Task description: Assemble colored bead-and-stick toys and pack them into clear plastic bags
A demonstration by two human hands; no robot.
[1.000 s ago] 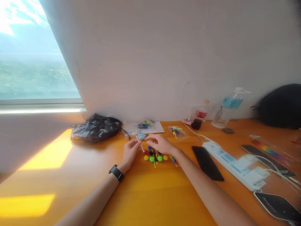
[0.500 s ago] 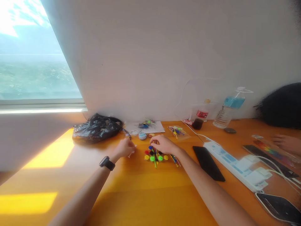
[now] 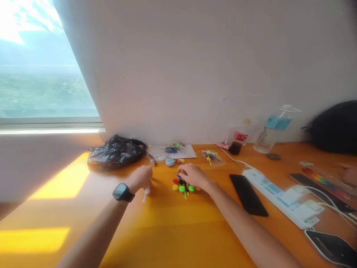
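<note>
My left hand (image 3: 141, 178) is closed, its fingers pointing down at the table. A thin white plastic stick with a rounded end (image 3: 145, 193) shows at its fingertips. My right hand (image 3: 193, 174) bends over a cluster of small round pots, thumb and fingers drawn together; what is between them is hidden. Among the pots I see a red lid (image 3: 175, 181), a yellow lid (image 3: 175, 187) and a green lid (image 3: 182, 189). Thin coloured plastic sticks (image 3: 185, 191) lie across them, partly under the right hand.
Behind are a black plastic bag (image 3: 117, 152), a round tin (image 3: 170, 161), white paper (image 3: 189, 150) and a bag of coloured sticks (image 3: 210, 157). To the right lie a black phone (image 3: 248, 195), a power strip (image 3: 275, 195) with cables, and bottles (image 3: 262, 140). Another person's hand (image 3: 347, 173) shows far right.
My left hand has moved left and towards me, the white stick going with it. My right hand has lowered slightly over the pots. The other person's hand has shifted right.
</note>
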